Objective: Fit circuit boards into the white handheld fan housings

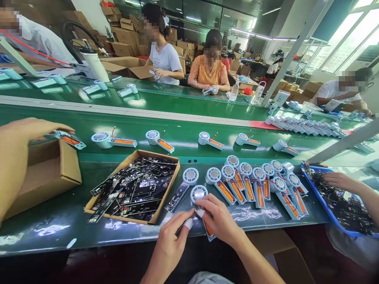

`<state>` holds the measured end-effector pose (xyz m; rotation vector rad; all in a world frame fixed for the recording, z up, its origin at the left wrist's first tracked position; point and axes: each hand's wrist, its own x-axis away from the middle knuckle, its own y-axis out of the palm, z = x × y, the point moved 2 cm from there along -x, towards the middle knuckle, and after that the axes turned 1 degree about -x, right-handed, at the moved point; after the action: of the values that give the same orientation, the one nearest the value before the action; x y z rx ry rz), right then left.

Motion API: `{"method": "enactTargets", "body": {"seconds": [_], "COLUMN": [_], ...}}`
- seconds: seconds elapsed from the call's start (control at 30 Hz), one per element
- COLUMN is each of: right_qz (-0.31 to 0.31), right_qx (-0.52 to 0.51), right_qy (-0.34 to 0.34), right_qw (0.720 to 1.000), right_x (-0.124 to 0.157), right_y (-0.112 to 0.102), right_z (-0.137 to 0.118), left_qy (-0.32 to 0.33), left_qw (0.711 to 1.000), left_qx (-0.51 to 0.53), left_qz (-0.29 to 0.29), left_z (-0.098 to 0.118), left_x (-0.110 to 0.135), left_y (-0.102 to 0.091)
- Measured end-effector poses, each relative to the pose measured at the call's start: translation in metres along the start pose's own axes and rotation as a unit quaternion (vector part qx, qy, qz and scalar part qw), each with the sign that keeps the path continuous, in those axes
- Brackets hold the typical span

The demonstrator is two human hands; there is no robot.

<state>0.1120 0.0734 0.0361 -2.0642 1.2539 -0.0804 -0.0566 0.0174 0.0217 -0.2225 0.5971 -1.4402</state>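
A light-blue handheld fan [199, 194] with a round head and an orange-filled handle lies at the table's front edge. My right hand [219, 217] is closed on its neck, thumb and fingers pinched together. Its thumb wears a white cover. My left hand [174, 234] is pinched shut, fingertips meeting the right thumb by the neck. Between its fingers shows a thin dark edge that looks like a circuit board [179, 230], mostly hidden. Just left, another fan [190, 176] has a black board along its handle. A cardboard tray [174, 173] of black circuit boards stands further left.
Several open-handled fans [226, 193] are grouped at the right. More fans [211, 141] line the green belt [183, 136]. A co-worker's hand [340, 182] is in a blue tray [321, 209]; another person's arm [17, 146] reaches over a carton [69, 165]. People sit opposite.
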Motion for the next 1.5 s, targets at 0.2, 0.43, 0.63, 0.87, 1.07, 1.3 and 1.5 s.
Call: {"method": "enactTargets", "body": {"seconds": [0.2,0.43,0.63,0.87,1.07,1.3,1.5], "right_qz": [-0.004,-0.042,0.0,-0.027,-0.005,0.071,0.094], "right_qx": [-0.028,-0.144,-0.347,-0.466,-0.487,-0.513,-0.536], "right_qy": [0.01,0.17,0.267,0.219,0.198,0.229,0.254], "right_qw": [1.0,0.974,0.899,0.857,0.851,0.824,0.799], "right_x": [-0.004,0.001,0.011,0.008,0.017,0.016,0.01], "right_y": [-0.005,-0.012,-0.01,0.005,0.004,-0.008,-0.009], "right_z": [-0.002,-0.001,0.007,-0.008,-0.009,0.002,-0.005], "left_qy": [-0.008,-0.037,-0.193,-0.286,-0.324,-0.281,-0.228], "left_qw": [0.997,0.996,0.969,0.92,0.813,0.819,0.913], "left_qx": [0.05,0.065,0.155,0.254,0.469,0.488,0.334], "left_qz": [-0.05,-0.045,-0.016,-0.086,-0.115,-0.109,-0.046], "left_z": [-0.001,0.018,0.002,-0.007,0.014,0.004,0.005], "left_x": [-0.011,-0.002,0.003,-0.021,-0.019,-0.012,-0.008], "left_y": [-0.004,0.003,0.012,0.03,0.043,0.05,0.045]}}
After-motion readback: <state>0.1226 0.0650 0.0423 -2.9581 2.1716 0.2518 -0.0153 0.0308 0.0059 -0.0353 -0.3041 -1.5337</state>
